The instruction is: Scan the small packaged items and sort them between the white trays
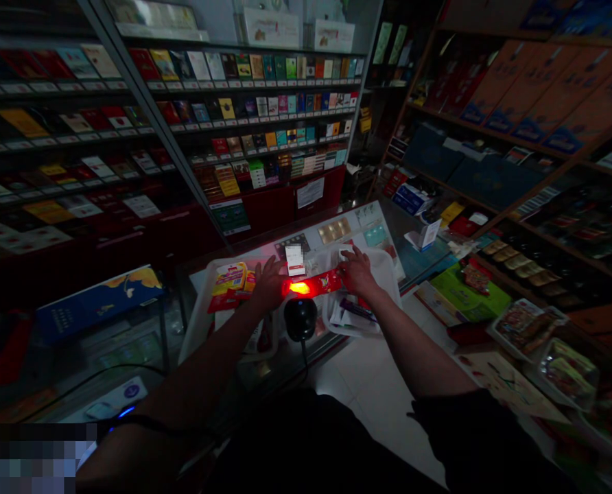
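Observation:
Between my hands a long, narrow red packet [319, 285] is stretched out, its kind not clear. My left hand [271, 283] grips its left end, and my right hand [357, 272] has the right end between its fingers. A bright orange-red glow falls on the packet's left half. Just below it stands a black barcode scanner [300, 319] with a cable running down. Under my left arm is a white tray [195, 302] holding yellow and red packets [230, 278]. My right hand is above a second white tray [388, 281] with a purple packet [357, 309] inside.
Glass shelves [265, 86] of cigarette packs rise behind the counter. A blue box [100, 302] lies on the left of the counter. To the right are a green box [468, 291], clear tubs of packets [527, 326] and wooden shelves [522, 161] with cartons. Tiled floor [360, 384] shows below.

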Action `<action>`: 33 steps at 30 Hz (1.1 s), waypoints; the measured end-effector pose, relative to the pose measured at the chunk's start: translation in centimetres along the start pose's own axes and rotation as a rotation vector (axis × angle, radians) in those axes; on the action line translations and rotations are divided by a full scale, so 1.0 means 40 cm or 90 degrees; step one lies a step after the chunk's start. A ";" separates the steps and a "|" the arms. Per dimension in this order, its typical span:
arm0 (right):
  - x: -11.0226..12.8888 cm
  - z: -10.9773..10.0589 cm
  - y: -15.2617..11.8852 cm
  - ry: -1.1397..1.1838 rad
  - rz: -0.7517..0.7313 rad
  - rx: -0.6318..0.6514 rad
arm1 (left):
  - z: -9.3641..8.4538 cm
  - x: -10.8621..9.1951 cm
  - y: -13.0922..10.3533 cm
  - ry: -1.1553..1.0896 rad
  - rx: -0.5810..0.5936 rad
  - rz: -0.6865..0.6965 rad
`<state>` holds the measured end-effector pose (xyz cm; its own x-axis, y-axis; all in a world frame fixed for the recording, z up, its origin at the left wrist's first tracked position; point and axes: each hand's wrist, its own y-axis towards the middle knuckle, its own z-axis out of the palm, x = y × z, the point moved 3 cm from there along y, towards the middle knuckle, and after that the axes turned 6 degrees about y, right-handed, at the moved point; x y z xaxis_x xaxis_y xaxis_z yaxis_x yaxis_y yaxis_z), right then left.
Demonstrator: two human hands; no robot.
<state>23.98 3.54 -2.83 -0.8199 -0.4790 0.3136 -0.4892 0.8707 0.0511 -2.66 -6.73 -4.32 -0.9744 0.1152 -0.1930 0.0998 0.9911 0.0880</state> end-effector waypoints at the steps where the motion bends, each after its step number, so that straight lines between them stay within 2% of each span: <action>1: -0.004 0.001 -0.001 0.005 0.005 -0.001 | 0.002 0.001 -0.001 -0.005 -0.005 0.008; 10: 0.005 0.004 -0.009 -0.012 -0.025 0.000 | 0.027 0.007 0.029 0.037 -0.042 0.004; 15: 0.010 0.019 -0.005 0.007 -0.023 -0.013 | 0.034 0.012 0.020 0.058 -0.046 0.004; 20: 0.008 0.031 -0.001 0.036 -0.033 -0.026 | 0.026 0.007 0.006 0.048 -0.044 0.006; 27: -0.007 0.026 0.005 0.053 -0.062 -0.036 | 0.016 0.004 0.013 -0.036 -0.046 -0.047; 33: -0.034 0.008 -0.010 0.124 -0.048 -0.020 | -0.022 -0.013 0.015 -0.113 -0.055 -0.051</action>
<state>25.22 3.80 -3.58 -0.7068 -0.5155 0.4844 -0.5353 0.8374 0.1100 -2.28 -6.26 -3.32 -0.9268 0.0536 -0.3718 -0.0022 0.9890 0.1480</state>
